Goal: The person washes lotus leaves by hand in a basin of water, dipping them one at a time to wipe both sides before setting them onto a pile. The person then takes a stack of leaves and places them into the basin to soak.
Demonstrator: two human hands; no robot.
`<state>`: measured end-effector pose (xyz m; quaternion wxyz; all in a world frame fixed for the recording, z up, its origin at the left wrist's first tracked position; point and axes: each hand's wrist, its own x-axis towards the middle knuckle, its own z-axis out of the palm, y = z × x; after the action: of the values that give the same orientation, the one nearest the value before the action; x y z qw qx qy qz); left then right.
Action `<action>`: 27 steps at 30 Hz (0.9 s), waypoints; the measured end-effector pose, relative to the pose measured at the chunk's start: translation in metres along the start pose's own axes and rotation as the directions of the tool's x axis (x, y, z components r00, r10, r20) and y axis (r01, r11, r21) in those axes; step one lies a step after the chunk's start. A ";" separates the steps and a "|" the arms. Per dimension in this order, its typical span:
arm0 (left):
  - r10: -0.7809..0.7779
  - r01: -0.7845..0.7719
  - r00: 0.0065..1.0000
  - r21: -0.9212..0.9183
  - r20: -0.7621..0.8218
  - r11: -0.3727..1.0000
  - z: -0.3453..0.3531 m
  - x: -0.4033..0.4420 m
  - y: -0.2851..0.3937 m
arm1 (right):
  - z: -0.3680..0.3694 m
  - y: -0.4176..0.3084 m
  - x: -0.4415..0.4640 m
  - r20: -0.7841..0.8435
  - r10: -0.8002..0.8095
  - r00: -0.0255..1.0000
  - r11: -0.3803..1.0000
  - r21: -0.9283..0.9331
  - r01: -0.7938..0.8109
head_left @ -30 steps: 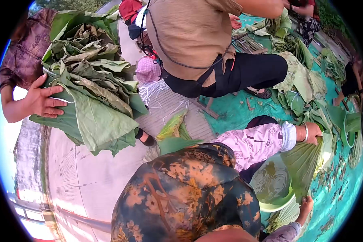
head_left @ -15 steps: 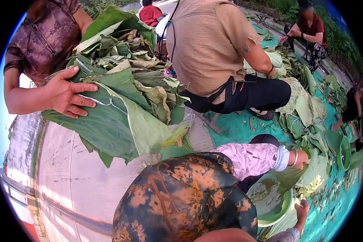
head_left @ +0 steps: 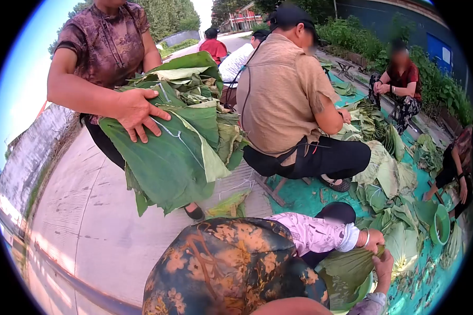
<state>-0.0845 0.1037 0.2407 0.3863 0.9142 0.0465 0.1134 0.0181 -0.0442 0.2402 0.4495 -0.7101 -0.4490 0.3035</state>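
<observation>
My left hand [head_left: 373, 239], with a bangle at the wrist, grips the upper edge of a large green lotus leaf [head_left: 346, 270]. Beside it, my right hand [head_left: 383, 264] has its fingers closed at the same leaf's right edge. The leaf hangs spread over a light green basin [head_left: 367, 286] and hides most of it. More flattened lotus leaves [head_left: 404, 244] lie just beyond my hands. Dark floral cloth [head_left: 220, 262] fills the bottom middle of the view.
A standing person carries a tied stack of leaves [head_left: 163, 157] at left. Someone in a tan shirt [head_left: 284, 100] squats ahead on a low stool. Other people sit along the green ground sheet [head_left: 412, 184]. Another green basin [head_left: 440, 224] stands at right.
My right hand has moved up and closed on the leaf's edge. The leaf is now spread between both hands over the basin. The view has tilted up, and the stack-carrier appears farther right.
</observation>
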 end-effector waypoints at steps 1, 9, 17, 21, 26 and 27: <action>-0.004 0.003 0.999 -0.020 -0.043 1.000 0.011 0.004 -0.013 | 0.002 -0.008 -0.002 -0.037 0.037 0.999 0.990 -0.135 -0.042; 0.033 0.001 0.991 -0.259 0.128 0.966 0.009 0.004 -0.004 | -0.009 -0.001 -0.009 -0.111 0.098 0.989 0.984 -0.141 -0.113; 0.245 -0.283 0.785 -0.023 0.568 0.959 0.016 0.014 0.007 | -0.011 -0.001 -0.043 0.117 0.230 0.966 0.964 0.107 -0.243; 0.296 -0.132 0.901 -0.450 0.317 0.883 -0.044 0.050 -0.024 | -0.015 -0.011 -0.048 -0.085 0.233 0.969 0.967 0.128 -0.222; -0.475 0.449 0.845 -0.156 -0.247 0.880 -0.167 0.148 -0.161 | -0.024 0.004 -0.051 -0.166 0.217 0.962 0.976 0.010 -0.219; -0.495 0.517 0.799 -0.032 -0.341 0.856 -0.184 0.158 -0.185 | -0.025 0.007 -0.050 -0.179 0.208 0.962 0.976 -0.029 -0.216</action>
<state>0.0248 0.3887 0.2596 0.3599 0.8467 0.3579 0.1595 0.0205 -0.1005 0.2454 0.4346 -0.7887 -0.3364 0.2754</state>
